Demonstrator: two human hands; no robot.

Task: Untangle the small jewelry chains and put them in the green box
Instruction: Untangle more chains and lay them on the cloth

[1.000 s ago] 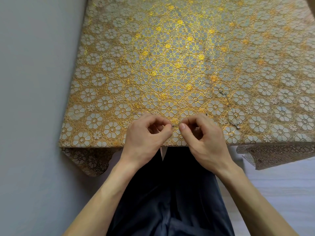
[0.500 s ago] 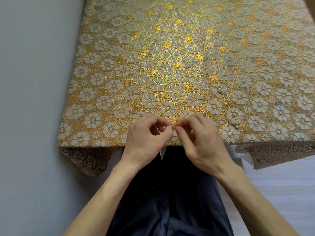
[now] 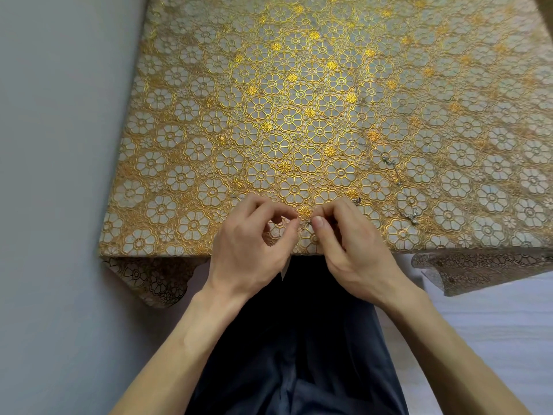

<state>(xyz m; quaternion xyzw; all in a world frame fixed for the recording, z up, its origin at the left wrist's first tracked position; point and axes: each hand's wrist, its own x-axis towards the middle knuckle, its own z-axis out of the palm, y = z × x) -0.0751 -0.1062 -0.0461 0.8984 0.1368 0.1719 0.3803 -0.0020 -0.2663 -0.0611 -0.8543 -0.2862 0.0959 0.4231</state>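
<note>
At the near edge of the gold-flowered worktop (image 3: 185,151), a fine chain (image 3: 308,223) is pinched between thumb and forefinger of the left hand (image 3: 251,250), is nipped just beside that by the curled fingers of the right hand (image 3: 359,256), and a further run of chain (image 3: 399,182) is seen lying loose further right.

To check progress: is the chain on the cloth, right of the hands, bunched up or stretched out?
Stretched out: the chain lies as a thin curving line on the tablecloth.
</note>
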